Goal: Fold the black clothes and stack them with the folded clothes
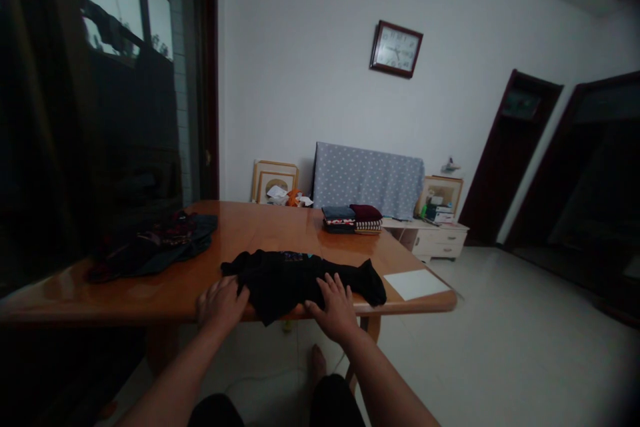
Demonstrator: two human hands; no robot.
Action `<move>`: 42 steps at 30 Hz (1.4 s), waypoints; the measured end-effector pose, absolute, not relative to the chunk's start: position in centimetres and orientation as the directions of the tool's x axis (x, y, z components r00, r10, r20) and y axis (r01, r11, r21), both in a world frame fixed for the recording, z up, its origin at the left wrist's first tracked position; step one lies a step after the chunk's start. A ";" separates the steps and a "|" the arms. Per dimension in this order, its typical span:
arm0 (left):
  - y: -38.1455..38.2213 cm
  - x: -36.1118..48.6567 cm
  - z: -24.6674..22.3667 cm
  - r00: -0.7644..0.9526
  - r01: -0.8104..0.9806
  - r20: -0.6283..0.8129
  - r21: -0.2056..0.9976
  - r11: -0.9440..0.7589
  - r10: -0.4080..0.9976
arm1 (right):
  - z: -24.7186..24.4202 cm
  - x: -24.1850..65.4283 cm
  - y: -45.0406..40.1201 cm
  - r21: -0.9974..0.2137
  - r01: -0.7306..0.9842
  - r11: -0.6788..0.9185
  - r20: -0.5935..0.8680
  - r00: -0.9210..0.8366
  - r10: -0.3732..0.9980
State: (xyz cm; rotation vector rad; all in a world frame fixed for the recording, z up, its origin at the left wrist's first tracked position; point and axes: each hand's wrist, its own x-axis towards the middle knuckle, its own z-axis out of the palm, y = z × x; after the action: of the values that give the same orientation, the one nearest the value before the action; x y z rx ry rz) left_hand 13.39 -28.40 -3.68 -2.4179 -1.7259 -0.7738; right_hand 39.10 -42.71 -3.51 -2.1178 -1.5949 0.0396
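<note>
Left hand (223, 305) and right hand (337, 308) are resting apart — unclenched — on black clothing (285, 280). It's overhanging the counter's (270, 225) edge.

The print (294, 256) on the black garment (283, 283) is illegible (too small); the bottom edge cuts off 2 forearms (183, 370).

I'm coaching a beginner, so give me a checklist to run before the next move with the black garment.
1. Right hand on the black garment: ok.
2. Left hand at its left end: ok.
3. Garment wholly on the table: not ok, part droops over the near edge.
4. Garment apart from the folded clothes: ok.
5. Garment clear of the white sheet: cannot tell, they nearly meet.
</note>
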 end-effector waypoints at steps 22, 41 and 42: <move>-27.6 13.5 -5.3 0.276 0.920 0.447 0.134 -0.368 0.851 | -2.9 39.0 -43.3 -0.407 0.896 -0.179 0.269 0.305 0.914; -27.2 14.7 -2.8 0.218 0.924 0.393 0.212 -0.319 0.893 | -2.3 39.8 -43.1 -0.451 0.874 -0.180 0.260 0.322 0.910; -26.9 15.2 -2.2 0.206 0.919 0.386 0.241 -0.313 0.899 | -2.1 40.1 -42.9 -0.455 0.870 -0.189 0.277 0.340 0.898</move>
State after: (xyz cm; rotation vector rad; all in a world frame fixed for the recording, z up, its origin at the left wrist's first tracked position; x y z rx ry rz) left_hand 15.17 -26.95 -2.21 -2.4069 -1.8157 -0.7221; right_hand 40.14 -42.92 -2.06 -2.0705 -1.5412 0.0688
